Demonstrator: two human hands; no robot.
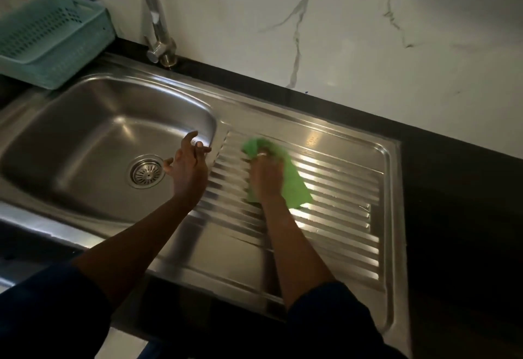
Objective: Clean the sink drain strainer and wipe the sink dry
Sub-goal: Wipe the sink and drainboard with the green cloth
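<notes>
Dark sleeves (51, 310) are nearest. The right grip (267, 177) holds a green cloth (295, 186) and presses it on the ribbed drainboard (339, 188). Its fingers curl into the bunched far end, though blur hides the detail. The left grip (188, 166) hangs just left of it over the sink (85, 120) rim, wide, fingers spread and holding nothing. The strainer (147, 173) sits in the drain just left of that grip. Beyond the cloth is a small stamped mark (311, 140), too blurred to read. A dark table (452, 203) lies right of the cloth. Farther off stand a tap (158, 18), a teal basket (51, 38) and a marbled wall (339, 33).
</notes>
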